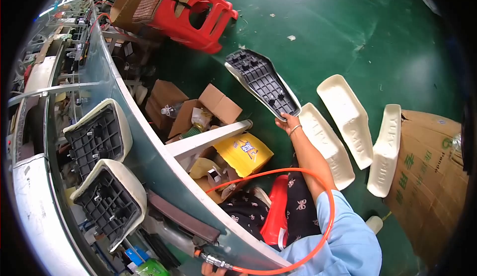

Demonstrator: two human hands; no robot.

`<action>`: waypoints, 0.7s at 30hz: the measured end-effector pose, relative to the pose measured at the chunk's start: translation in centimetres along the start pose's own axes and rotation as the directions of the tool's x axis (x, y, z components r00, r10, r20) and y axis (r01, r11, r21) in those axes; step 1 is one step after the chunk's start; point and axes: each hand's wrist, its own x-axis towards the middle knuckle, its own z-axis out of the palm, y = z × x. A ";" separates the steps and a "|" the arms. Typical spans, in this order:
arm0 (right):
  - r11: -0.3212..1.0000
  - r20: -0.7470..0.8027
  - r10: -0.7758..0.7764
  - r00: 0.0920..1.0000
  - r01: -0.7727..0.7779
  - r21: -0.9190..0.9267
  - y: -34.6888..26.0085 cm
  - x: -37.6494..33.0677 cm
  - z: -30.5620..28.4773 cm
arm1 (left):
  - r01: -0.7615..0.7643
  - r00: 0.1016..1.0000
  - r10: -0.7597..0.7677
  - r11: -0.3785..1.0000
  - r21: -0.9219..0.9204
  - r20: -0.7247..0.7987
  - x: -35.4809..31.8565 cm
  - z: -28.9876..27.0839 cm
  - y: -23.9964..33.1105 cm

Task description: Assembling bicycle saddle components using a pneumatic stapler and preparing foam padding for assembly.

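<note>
My right hand (288,122) reaches out over the floor, its fingers closed on the near end of a long foam pad with a ribbed black plastic backing (263,82), backing side up. At the lower edge, my left hand (213,269) is closed round a grey air tool (171,234) by its metal hose fitting, and only some fingers show. An orange air hose (332,211) runs from that fitting and loops over my right forearm. Below the held pad lies a cream foam pad (325,144), partly covered by my arm.
Two more cream foam pads (346,119) (385,152) lie on the green floor by a large cardboard box (427,176). A red plastic stool (191,15) stands far off. On the bench (144,137) sit two black-backed foam pads (107,201). Open cartons and a yellow box (243,154) lie below its edge.
</note>
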 end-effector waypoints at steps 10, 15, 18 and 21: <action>0.869 -0.751 0.065 0.657 -0.408 -0.281 4.3 0.0 3.9 | 0.081 0.996 -0.077 0.992 0.099 -0.045 0.4 0.5 -1.9; 0.862 -0.826 -0.215 0.521 -0.296 -0.410 1.3 7.3 -7.0 | 0.040 0.999 -0.040 0.999 -0.032 -0.012 1.1 2.0 -2.1; 0.855 -0.594 0.095 0.799 -0.371 -0.363 9.3 2.4 3.3 | 0.118 0.993 -0.120 0.983 0.139 0.001 -0.2 -0.1 -2.3; 0.837 -0.378 0.267 0.886 -0.408 -0.365 8.7 3.7 2.2 | 0.081 0.993 -0.087 0.993 0.083 0.073 0.2 -0.5 -2.5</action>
